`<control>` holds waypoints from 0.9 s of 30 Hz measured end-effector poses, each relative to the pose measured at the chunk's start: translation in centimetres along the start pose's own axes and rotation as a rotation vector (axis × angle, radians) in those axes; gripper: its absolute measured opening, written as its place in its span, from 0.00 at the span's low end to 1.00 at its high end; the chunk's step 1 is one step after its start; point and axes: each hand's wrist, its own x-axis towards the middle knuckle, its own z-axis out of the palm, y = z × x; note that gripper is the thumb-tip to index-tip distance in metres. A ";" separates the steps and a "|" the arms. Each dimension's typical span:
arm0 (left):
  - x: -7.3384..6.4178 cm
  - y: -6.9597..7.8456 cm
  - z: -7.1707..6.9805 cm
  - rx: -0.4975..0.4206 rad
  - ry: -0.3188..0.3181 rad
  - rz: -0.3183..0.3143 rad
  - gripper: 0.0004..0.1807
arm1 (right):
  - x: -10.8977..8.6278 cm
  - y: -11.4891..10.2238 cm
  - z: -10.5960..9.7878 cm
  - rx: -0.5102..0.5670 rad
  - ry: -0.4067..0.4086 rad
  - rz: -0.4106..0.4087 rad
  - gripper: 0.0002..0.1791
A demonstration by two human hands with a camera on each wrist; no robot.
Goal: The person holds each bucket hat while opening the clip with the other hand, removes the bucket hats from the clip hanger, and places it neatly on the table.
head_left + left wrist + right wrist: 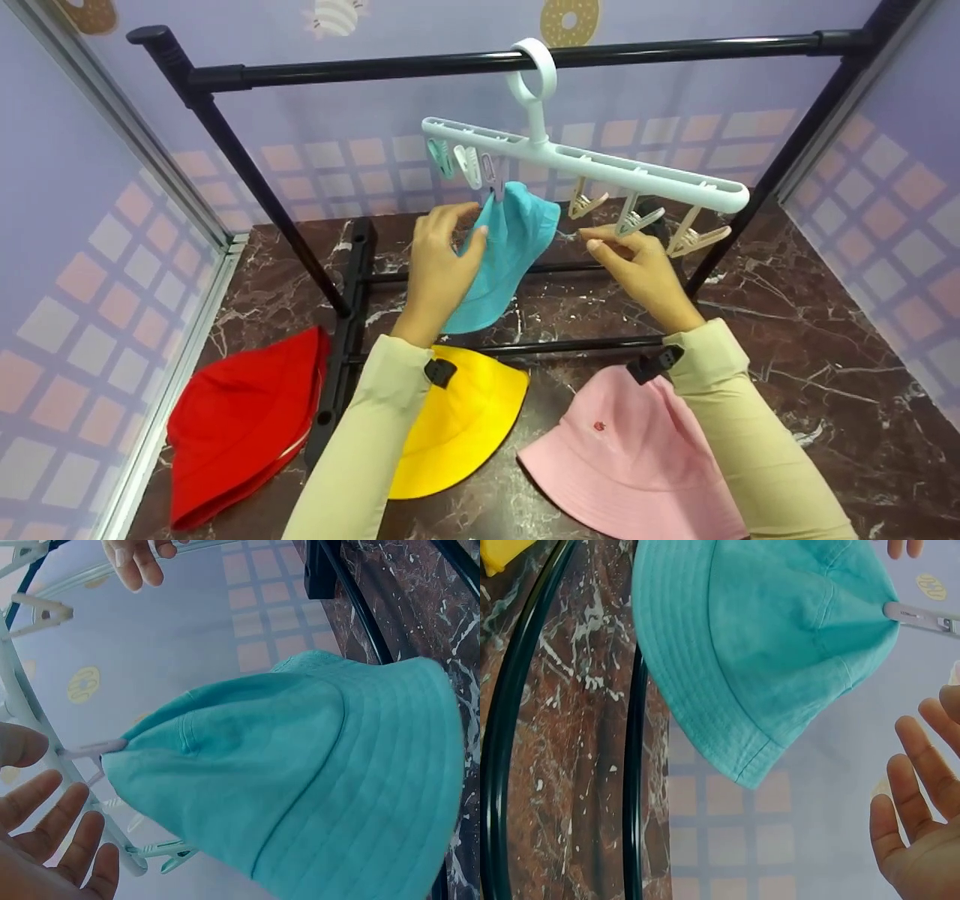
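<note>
A turquoise bucket hat (501, 255) hangs by its crown from a lilac clothespin (922, 617) on the white clip hanger (600, 166). Beside the hat's left side is my left hand (442, 251), fingers loosely bent and apart from the fabric; in the left wrist view the left hand (56, 832) has nothing between thumb and fingers. To the hat's right, under the tan and pale green clothespins, my right hand (634, 266) holds nothing, its fingers spread in the right wrist view. The hat's brim (405, 787) hangs down over the dark marbled surface.
The hanger's ring hooks over a black rack bar (390, 69). On the marbled surface lie a red hat (240, 420) at left, a yellow hat (465, 420) in the middle and a pink hat (630, 450) at right. Further clothespins (467, 166) dangle from the hanger.
</note>
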 end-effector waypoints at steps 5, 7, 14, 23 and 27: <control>0.7 -0.2 -0.2 -0.018 -0.032 -0.079 0.19 | 0.9 -0.3 0.9 -0.005 -0.004 -0.042 0.15; 1.1 -0.2 -0.2 -0.032 -0.041 -0.098 0.20 | 1.3 -0.4 1.2 -0.019 0.011 -0.053 0.15; 2.6 0.0 -0.2 -0.068 -0.087 -0.171 0.24 | 2.8 -0.2 2.6 -0.015 0.036 -0.059 0.16; 4.1 0.5 0.2 -0.098 -0.127 -0.204 0.27 | 3.5 -0.4 3.7 0.034 -0.023 -0.001 0.20; 4.7 0.7 0.2 -0.082 -0.148 -0.214 0.28 | 3.8 -0.8 4.0 0.034 -0.021 0.021 0.22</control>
